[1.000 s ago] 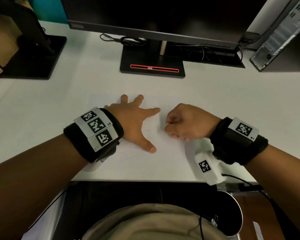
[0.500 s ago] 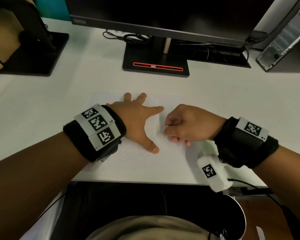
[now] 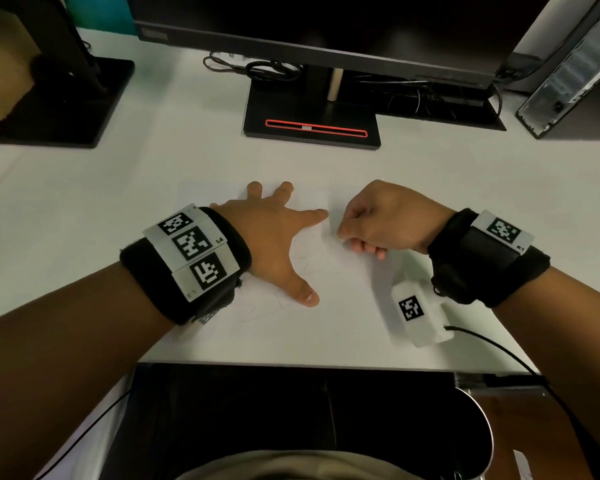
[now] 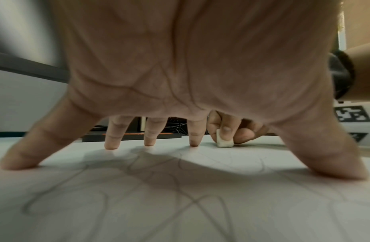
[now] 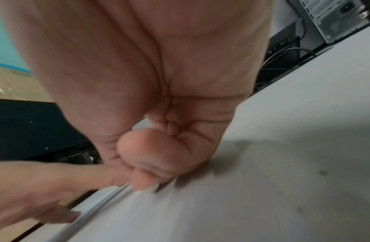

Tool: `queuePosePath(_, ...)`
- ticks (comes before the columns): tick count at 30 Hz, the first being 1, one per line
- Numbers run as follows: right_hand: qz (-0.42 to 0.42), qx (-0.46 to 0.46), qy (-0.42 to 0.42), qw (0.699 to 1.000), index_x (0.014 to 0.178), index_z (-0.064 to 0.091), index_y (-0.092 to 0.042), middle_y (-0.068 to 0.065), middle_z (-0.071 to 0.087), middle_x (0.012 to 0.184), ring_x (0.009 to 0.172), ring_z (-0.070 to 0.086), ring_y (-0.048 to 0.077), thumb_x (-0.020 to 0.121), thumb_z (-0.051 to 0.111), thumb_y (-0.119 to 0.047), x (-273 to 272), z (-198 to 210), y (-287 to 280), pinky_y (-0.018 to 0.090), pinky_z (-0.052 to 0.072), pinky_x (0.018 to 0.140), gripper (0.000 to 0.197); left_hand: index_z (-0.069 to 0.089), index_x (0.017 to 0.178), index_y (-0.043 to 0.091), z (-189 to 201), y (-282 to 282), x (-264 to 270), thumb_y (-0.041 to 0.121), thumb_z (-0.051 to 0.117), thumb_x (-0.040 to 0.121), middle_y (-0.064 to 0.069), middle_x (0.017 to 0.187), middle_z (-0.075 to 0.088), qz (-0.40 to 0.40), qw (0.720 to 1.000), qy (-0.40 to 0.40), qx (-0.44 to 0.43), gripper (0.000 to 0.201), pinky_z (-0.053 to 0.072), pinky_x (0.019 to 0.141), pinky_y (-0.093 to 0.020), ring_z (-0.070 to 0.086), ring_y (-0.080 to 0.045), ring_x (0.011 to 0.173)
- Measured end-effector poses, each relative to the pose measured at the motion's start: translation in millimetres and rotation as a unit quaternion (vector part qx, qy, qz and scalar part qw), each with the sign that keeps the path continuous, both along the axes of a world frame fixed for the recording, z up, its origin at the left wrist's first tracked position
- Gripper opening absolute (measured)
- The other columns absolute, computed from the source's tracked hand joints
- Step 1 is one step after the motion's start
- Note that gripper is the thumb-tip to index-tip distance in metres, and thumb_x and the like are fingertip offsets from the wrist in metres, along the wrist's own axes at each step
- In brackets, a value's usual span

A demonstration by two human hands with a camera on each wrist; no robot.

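A white sheet of paper (image 3: 326, 323) with faint pencil scribbles (image 4: 138, 188) lies on the white desk (image 3: 118, 202). My left hand (image 3: 274, 237) presses flat on the sheet with its fingers spread, all the fingertips (image 4: 111, 145) down. Just right of its index finger, my right hand (image 3: 378, 220) is curled and pinches a small white eraser (image 4: 224, 141) between thumb and forefinger. The eraser's lower end touches the paper. In the right wrist view the right hand (image 5: 159, 98) hides the eraser, and the left index finger (image 5: 55, 176) lies beside it.
A black monitor stand (image 3: 312, 123) with cables (image 3: 264, 69) stands behind the paper. A second black stand (image 3: 59, 98) is at the far left and a computer case (image 3: 575, 71) at the far right. The desk's front edge (image 3: 291, 365) is close, with a metal bin (image 3: 478, 427) below.
My right hand with the eraser has shifted a little away from me, nearer the left index fingertip. The left hand stays spread on the paper.
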State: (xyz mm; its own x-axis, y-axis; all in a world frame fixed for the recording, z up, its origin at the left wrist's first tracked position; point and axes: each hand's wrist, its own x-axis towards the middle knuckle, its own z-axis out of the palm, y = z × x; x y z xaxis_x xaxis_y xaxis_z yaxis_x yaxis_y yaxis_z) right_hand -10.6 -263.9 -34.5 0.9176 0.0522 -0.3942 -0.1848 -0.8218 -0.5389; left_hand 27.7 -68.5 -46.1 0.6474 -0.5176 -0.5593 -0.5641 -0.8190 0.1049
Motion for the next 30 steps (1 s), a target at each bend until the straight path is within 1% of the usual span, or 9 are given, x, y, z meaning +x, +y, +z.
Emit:
queuePosePath(4,0.066,0.005,0.032,0.997,0.071,0.071,-0.010,0.001,0.073,0.066,0.048,0.061,0.012,0.091,0.063,-0.022,-11,-3,12,0.021,0.050,0.051,0.024,-0.007,0.145,0.064,0,-1,0,0.093,0.068,0.043,0.008,0.164,-0.013,-0.002,1.000,0.000,-0.002,0.130,0.034,0.108,-0.064,-0.008,-0.036,0.150)
queuePosePath(9,0.006,-0.017,-0.005,1.000,0.071,0.074,-0.009,0.004,0.076,0.070,0.051,0.062,0.012,0.089,0.063,-0.022,2,1,0,0.021,0.051,0.052,0.025,-0.009,0.144,0.066,1,-1,0,0.094,0.068,0.042,0.010,0.164,-0.017,0.006,1.000,0.007,-0.001,0.131,0.030,0.110,-0.065,-0.013,-0.032,0.150)
queuePosePath(13,0.069,-0.008,0.037,0.997,0.074,0.073,-0.007,0.000,0.073,0.065,0.048,0.061,0.010,0.091,0.063,-0.022,-4,0,11,0.020,0.050,0.050,0.024,-0.008,0.144,0.065,0,0,0,0.093,0.069,0.042,0.010,0.164,-0.016,0.003,1.000,0.004,-0.003,0.131,0.032,0.108,-0.066,-0.011,-0.033,0.150)
queuePosePath(18,-0.002,-0.013,0.008,1.000,0.073,0.075,-0.009,0.005,0.076,0.071,0.050,0.060,0.011,0.090,0.064,-0.025,9,2,-4,0.021,0.050,0.054,0.026,-0.010,0.144,0.065,0,-1,0,0.094,0.067,0.042,0.010,0.164,-0.018,0.003,1.000,0.003,0.003,0.131,0.031,0.109,-0.067,-0.013,-0.033,0.150)
queuePosePath(20,0.021,-0.013,0.004,1.000,0.073,0.074,-0.008,0.004,0.076,0.070,0.047,0.059,0.009,0.091,0.062,-0.023,5,1,1,0.019,0.048,0.051,0.026,-0.010,0.144,0.065,0,-1,0,0.094,0.068,0.042,0.010,0.164,-0.017,0.003,1.000,0.003,0.000,0.131,0.031,0.108,-0.068,-0.012,-0.033,0.150)
queuePosePath(23,0.071,-0.012,0.047,0.996,0.074,0.073,-0.009,-0.001,0.073,0.066,0.049,0.060,0.010,0.091,0.063,-0.023,-2,1,6,0.018,0.049,0.051,0.024,-0.010,0.144,0.065,0,0,-1,0.093,0.068,0.043,0.010,0.164,-0.016,0.003,1.000,0.003,-0.001,0.131,0.033,0.107,-0.068,-0.010,-0.033,0.150)
queuePosePath(25,0.046,-0.019,0.048,0.998,0.073,0.074,-0.009,0.001,0.073,0.066,0.050,0.060,0.012,0.090,0.065,-0.024,4,3,-3,0.020,0.050,0.052,0.024,-0.010,0.144,0.065,0,0,-1,0.093,0.068,0.043,0.010,0.164,-0.018,0.003,1.000,0.005,0.001,0.131,0.030,0.108,-0.069,-0.013,-0.033,0.151)
queuePosePath(28,-0.006,-0.022,-0.003,1.000,0.073,0.074,-0.007,0.007,0.075,0.071,0.052,0.061,0.014,0.090,0.063,-0.022,13,4,-11,0.021,0.050,0.052,0.026,-0.010,0.144,0.064,1,0,0,0.093,0.068,0.044,0.010,0.164,-0.020,0.005,1.000,0.009,-0.001,0.130,0.027,0.109,-0.070,-0.017,-0.033,0.151)
queuePosePath(30,0.025,-0.022,-0.006,0.999,0.073,0.073,-0.007,0.004,0.075,0.069,0.050,0.061,0.013,0.092,0.061,-0.021,9,1,-5,0.020,0.050,0.051,0.026,-0.011,0.144,0.064,1,0,-1,0.093,0.068,0.045,0.010,0.164,-0.020,0.006,1.000,0.009,0.000,0.130,0.027,0.109,-0.070,-0.016,-0.033,0.150)
